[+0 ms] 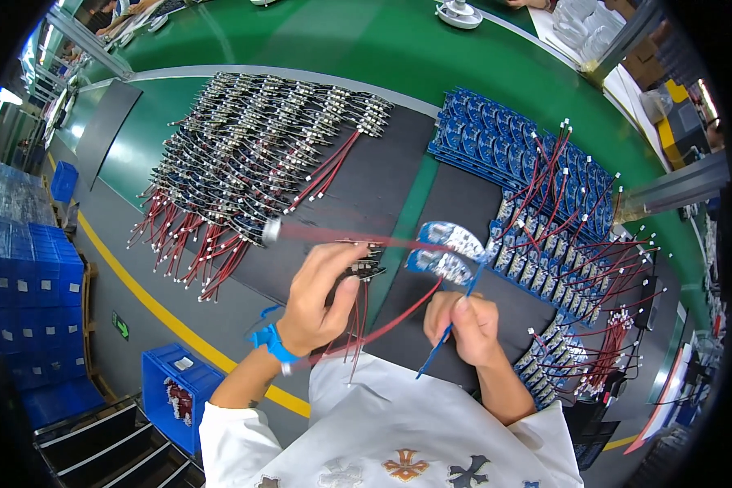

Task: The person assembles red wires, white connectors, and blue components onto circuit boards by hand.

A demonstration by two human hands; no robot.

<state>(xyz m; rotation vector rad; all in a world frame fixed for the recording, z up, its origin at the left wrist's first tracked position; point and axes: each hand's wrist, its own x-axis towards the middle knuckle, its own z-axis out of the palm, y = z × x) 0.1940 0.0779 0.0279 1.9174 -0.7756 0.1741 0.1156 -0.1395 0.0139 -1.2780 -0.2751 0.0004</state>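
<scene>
My left hand (321, 297), with a blue strap (274, 343) round its wrist, pinches a few small dark circuit boards (370, 262) between fingers and thumb. Thin dark-red wires hang from them. My right hand (469, 325) is closed on a narrow blue strip (446, 335) that slants up to two curved blue-and-white circuit boards (439, 264). Those boards are smeared by motion; whether the strip is still joined to them I cannot tell. Blurred red wires run from them towards the left, one ending in a white connector (272, 232).
Rows of dark boards (260, 146) with red wires cover the mat on the left. Stacked blue boards (520, 146) and wired boards (557, 260) lie at the right. A blue bin (159, 390) stands on the floor, lower left, near blue crates (32, 293).
</scene>
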